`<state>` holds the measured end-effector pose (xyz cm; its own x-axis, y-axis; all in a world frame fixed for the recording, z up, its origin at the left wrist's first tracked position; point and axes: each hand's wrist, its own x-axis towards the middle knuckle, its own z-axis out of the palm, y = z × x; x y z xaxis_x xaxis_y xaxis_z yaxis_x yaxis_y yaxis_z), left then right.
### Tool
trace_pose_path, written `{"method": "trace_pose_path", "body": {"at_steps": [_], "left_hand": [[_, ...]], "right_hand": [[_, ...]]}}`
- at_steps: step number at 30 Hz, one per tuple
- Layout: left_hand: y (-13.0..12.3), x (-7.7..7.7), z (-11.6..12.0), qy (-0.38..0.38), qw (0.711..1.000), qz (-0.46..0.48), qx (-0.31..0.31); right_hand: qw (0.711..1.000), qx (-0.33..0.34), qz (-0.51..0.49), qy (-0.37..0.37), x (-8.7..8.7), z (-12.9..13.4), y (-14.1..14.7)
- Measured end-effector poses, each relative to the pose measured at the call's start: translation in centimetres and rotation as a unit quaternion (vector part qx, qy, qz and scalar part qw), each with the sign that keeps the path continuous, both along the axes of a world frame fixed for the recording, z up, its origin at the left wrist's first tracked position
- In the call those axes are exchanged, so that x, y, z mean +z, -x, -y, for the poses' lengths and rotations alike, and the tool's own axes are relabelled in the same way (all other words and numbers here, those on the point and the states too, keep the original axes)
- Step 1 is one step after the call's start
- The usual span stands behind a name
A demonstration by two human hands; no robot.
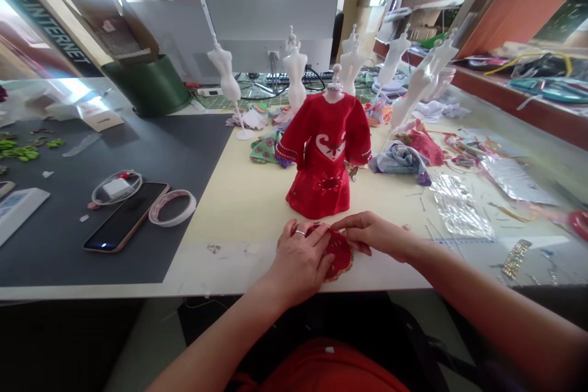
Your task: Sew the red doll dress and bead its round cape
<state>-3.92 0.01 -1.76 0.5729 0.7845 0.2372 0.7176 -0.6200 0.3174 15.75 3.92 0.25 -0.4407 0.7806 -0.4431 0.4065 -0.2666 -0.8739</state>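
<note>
A round piece of red cloth with a scalloped, embroidered edge (340, 258) lies at the front of the cream table (239, 208). My left hand (298, 262), wearing a ring, presses down on the cloth and grips its left part, hiding much of it. My right hand (371, 234) reaches in from the right, its fingertips on the cloth's upper edge. Just beyond both hands stands a small mannequin in a red embroidered dress (324, 156), not touching them.
Several white mannequins (295, 70) and fabric scraps (400, 162) stand behind the red dress. Clear plastic bags (459, 205) lie to the right. On the black mat (92, 245) at left are a phone (125, 217), a tape roll (173, 208) and a charger (116, 188).
</note>
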Motion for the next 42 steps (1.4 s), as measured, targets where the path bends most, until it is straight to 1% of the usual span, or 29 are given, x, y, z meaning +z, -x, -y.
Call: {"method": "trace_pose_path", "body": {"at_steps": [4, 7, 11, 16, 21, 24, 28, 32, 42], "left_hand": [[-0.1, -0.1, 0.2, -0.006, 1.0, -0.009, 0.001], [-0.2, -0.1, 0.2, -0.013, 1.0, -0.009, 0.001], [-0.2, -0.2, 0.3, -0.022, 1.0, -0.009, 0.002], [-0.1, -0.3, 0.3, -0.024, 1.0, -0.011, -0.001], [-0.1, -0.2, 0.3, -0.026, 1.0, -0.009, -0.002], [-0.1, -0.3, 0.2, -0.029, 1.0, -0.004, -0.004], [0.0, -0.4, 0.2, -0.027, 1.0, -0.004, -0.005], [0.0, -0.3, 0.2, -0.018, 1.0, -0.005, -0.004], [0.1, -0.2, 0.0, -0.017, 1.0, 0.001, -0.01]], "right_hand": [[1.0, 0.009, -0.017, 0.003, 0.5, 0.4, 0.1], [1.0, 0.01, 0.002, -0.005, 0.6, 0.7, 0.1], [0.999, 0.01, 0.033, -0.041, 0.1, 1.0, -0.3], [0.997, 0.014, 0.04, -0.069, -0.4, 1.1, -0.5], [0.997, -0.009, 0.047, -0.061, 0.0, 1.0, -0.1], [0.997, -0.002, 0.045, -0.061, 0.2, 0.8, 0.1], [0.998, 0.012, 0.036, -0.058, -0.1, 0.7, 0.1], [0.998, 0.008, 0.039, -0.055, -0.3, 0.6, 0.0], [0.999, 0.008, 0.025, -0.047, -0.1, 0.5, 0.2]]}}
